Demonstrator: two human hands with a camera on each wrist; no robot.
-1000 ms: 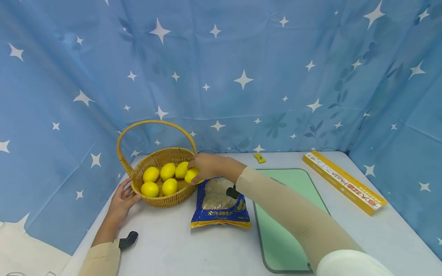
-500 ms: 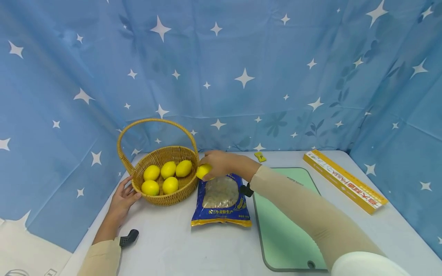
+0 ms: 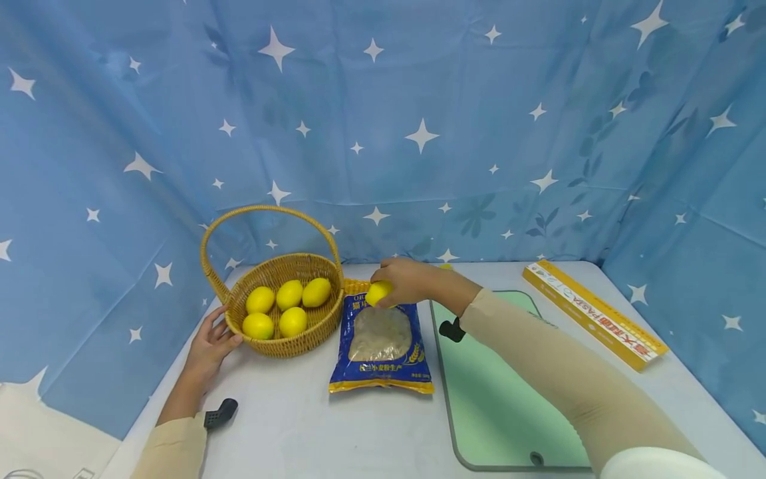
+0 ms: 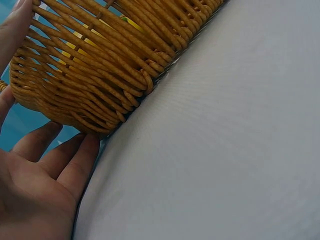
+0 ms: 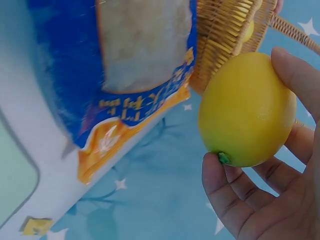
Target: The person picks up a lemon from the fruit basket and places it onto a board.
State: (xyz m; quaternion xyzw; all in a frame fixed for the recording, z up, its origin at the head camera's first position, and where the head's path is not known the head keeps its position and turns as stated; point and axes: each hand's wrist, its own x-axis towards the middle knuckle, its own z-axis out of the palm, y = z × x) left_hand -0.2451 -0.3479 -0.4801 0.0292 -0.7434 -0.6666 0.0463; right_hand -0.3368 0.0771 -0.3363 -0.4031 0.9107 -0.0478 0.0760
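Observation:
My right hand holds a lemon above the upper part of a blue packet with a clear window. In the right wrist view, thumb and fingers grip the lemon from opposite sides, its green stem end near a fingertip. At the left stands a wicker basket with a tall arched handle, several lemons lying inside. My left hand grips the basket's left side. The left wrist view shows its fingers bent against the lower wall, with the thumb higher up.
A green cutting board lies right of the packet, under the right forearm. A long pasta box lies at the far right. Behind the right hand, a small yellow item is partly hidden. A blue starry curtain surrounds the table.
My right hand has carried the lemon out of the basket, rightward past its rim and over the packet. The left hand stays at the basket.

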